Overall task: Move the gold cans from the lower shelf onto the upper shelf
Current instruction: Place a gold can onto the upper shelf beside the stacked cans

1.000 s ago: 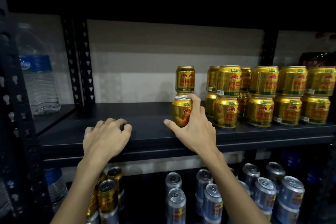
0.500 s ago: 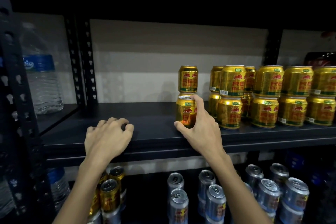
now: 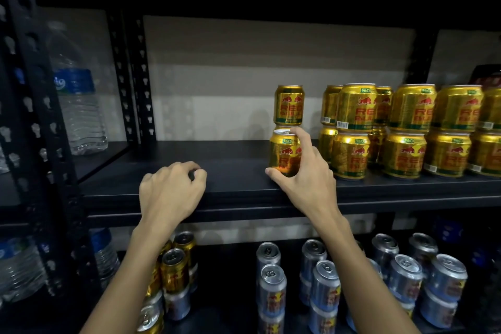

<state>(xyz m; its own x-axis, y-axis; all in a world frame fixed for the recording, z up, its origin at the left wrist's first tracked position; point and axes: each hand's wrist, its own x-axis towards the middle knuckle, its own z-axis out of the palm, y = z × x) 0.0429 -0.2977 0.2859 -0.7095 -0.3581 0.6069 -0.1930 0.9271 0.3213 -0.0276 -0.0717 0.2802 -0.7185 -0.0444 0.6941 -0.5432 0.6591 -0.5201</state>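
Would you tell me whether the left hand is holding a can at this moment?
No, the left hand rests with curled fingers on the upper shelf, holding nothing; the right hand holds the gold can.

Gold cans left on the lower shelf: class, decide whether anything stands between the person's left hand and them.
Yes: the upper shelf. The left hand rests on its front edge, and the remaining gold cans stand underneath it. The hand would likely have to draw back off the edge and reach under. Nothing else visibly blocks them.
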